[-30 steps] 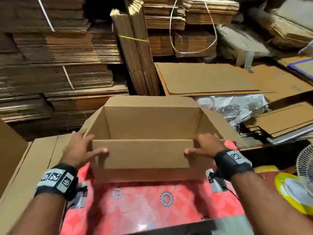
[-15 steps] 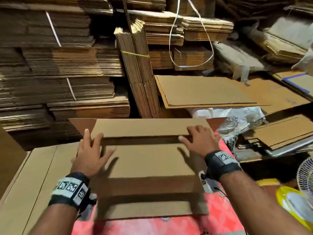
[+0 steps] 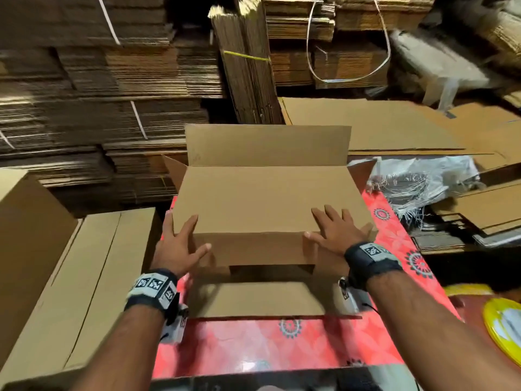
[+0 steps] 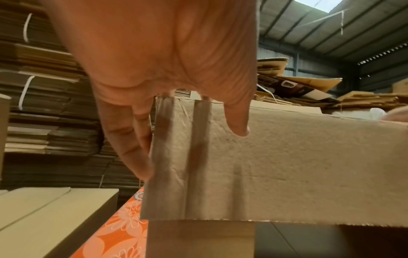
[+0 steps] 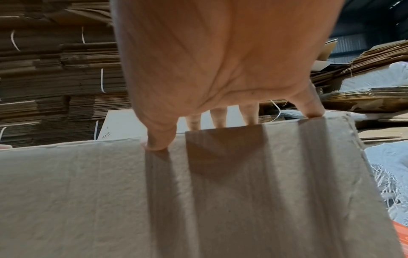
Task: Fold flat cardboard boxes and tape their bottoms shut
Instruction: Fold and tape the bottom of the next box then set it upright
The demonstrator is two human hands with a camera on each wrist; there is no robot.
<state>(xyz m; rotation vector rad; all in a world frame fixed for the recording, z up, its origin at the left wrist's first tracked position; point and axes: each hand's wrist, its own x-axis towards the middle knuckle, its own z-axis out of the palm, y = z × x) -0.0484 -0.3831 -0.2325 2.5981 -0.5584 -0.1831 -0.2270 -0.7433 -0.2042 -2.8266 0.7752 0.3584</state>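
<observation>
A brown cardboard box (image 3: 265, 198) rests on the red patterned tablecloth (image 3: 282, 340) with one broad panel facing up. Its far flap (image 3: 267, 145) stands upright, and a near flap (image 3: 253, 300) lies flat on the cloth. My left hand (image 3: 180, 244) is at the box's near left corner, fingers straight over the top panel and side, thumb against the front flap. At the near right corner my right hand (image 3: 335, 230) lies the same way. The left wrist view shows the left hand (image 4: 167, 61) over the box edge (image 4: 287, 165). The right hand (image 5: 220, 61) reaches over the panel (image 5: 88, 192).
A stack of flat cardboard (image 3: 84, 277) lies level with the table on the left. Tall piles of bundled cardboard (image 3: 112, 80) fill the back. Loose sheets (image 3: 366, 122) and a white woven sack (image 3: 423, 179) lie to the right. A yellow round object (image 3: 501, 325) sits at the table's right edge.
The box has been turned over: its open inside faced me a second ago, now a closed panel faces up. Both hands moved from the far edge back to the near corners.
</observation>
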